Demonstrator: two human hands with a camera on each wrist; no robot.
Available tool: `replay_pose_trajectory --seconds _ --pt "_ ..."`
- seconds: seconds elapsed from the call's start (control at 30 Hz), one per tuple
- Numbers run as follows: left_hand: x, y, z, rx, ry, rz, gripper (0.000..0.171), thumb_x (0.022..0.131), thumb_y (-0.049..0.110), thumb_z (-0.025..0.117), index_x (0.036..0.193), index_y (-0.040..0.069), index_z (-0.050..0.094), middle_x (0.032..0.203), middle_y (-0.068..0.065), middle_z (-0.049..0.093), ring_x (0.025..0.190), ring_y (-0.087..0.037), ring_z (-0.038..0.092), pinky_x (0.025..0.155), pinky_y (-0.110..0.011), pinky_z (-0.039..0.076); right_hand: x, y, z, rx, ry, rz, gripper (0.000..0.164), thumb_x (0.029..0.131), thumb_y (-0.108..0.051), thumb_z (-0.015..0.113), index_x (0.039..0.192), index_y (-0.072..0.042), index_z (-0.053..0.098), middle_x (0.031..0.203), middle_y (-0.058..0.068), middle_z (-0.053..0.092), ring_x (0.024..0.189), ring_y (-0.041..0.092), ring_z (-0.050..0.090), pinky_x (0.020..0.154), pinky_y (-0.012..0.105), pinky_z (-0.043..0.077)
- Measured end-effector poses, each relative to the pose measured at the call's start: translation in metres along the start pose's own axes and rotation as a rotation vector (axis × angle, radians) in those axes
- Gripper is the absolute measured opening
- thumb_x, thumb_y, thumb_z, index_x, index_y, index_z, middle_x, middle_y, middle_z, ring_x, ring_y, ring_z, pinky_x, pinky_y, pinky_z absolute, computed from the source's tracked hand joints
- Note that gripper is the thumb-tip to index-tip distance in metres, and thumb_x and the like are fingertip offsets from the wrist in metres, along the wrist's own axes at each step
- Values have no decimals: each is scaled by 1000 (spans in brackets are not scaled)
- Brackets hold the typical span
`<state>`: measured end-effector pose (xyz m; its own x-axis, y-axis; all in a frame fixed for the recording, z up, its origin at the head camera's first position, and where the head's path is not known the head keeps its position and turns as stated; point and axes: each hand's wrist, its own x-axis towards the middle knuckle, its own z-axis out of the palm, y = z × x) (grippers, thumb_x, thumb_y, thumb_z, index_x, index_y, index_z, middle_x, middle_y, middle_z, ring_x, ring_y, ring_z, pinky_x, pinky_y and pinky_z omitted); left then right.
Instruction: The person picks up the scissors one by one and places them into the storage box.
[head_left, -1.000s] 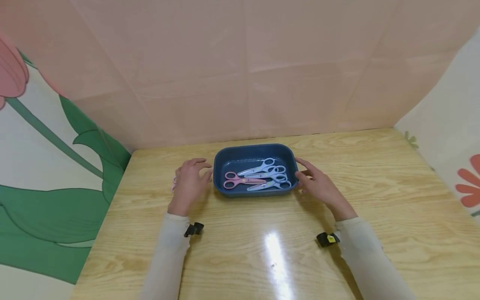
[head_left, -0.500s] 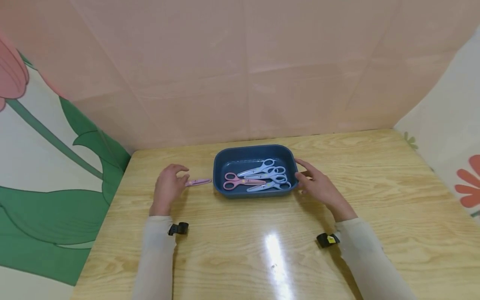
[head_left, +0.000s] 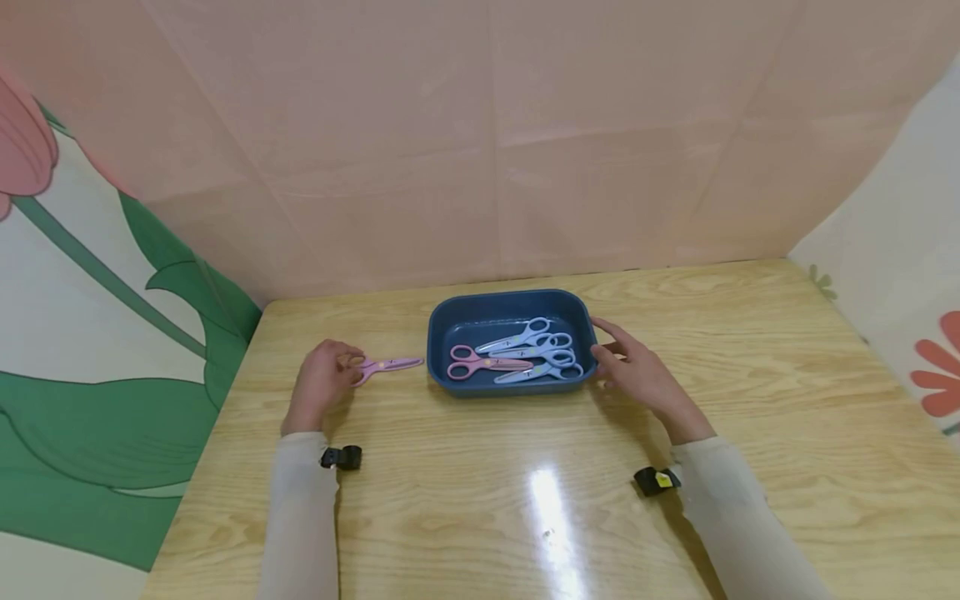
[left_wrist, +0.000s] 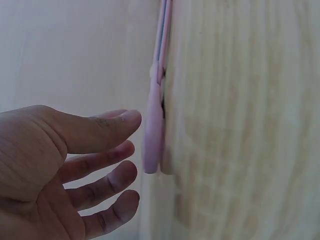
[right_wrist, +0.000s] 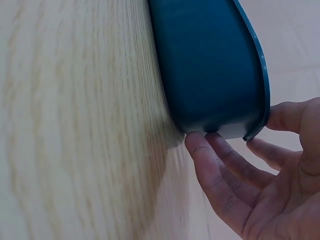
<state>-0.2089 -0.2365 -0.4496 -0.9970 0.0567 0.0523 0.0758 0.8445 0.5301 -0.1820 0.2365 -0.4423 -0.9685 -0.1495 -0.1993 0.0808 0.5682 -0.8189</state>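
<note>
Purple-pink scissors (head_left: pixel 393 364) lie on the table left of the box, blades toward it. My left hand (head_left: pixel 324 379) is at their handle end. In the left wrist view the thumb and loosely bent fingers (left_wrist: pixel 104 189) stand apart, with a small gap to the scissors' handle (left_wrist: pixel 153 135). A dark blue box (head_left: pixel 480 388) holds pink scissors (head_left: pixel 480 363) and several light blue scissors (head_left: pixel 525 351). My right hand (head_left: pixel 637 371) touches the box's right end; in the right wrist view its fingertips rest against the end wall, not curled round it.
The wooden table (head_left: pixel 480 492) meets a pink covered wall (head_left: pixel 495 167) behind the box. A wall with painted leaves (head_left: pixel 97 433) stands at the left, and one with a red flower (head_left: pixel 941 367) at the right. A black wrist camera (head_left: pixel 342 457) sits on the left sleeve.
My left hand has moved left from beside the box to the handle end of the purple-pink scissors, uncovering their blades. The right hand and the box have stayed in place.
</note>
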Motion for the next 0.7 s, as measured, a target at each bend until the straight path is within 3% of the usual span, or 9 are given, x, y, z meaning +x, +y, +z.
replay_pose_trajectory --seconds 0.13,0.47,0.7 --pt "0 -4 3 7 -22 -6 23 88 5 73 110 1 73 119 -22 62 97 -34 61 87 -48 52 -1 -1 0 2 1 0 57 107 -37 43 159 -29 23 140 28 52 99 30 67 82 40 61" --pt "0 -5 4 8 -69 -107 26 94 10 69 119 4 71 125 -19 59 111 -35 57 97 -52 47 1 -2 2 1 6 0 56 107 -37 42 159 -28 23 139 28 52 98 29 67 81 38 62" --pt "-1 -2 4 4 -67 -115 26 92 11 70 117 5 73 125 -19 59 117 -38 56 101 -54 45 2 1 1 -12 7 0 56 107 -37 42 159 -30 22 140 28 52 97 29 68 82 39 62"
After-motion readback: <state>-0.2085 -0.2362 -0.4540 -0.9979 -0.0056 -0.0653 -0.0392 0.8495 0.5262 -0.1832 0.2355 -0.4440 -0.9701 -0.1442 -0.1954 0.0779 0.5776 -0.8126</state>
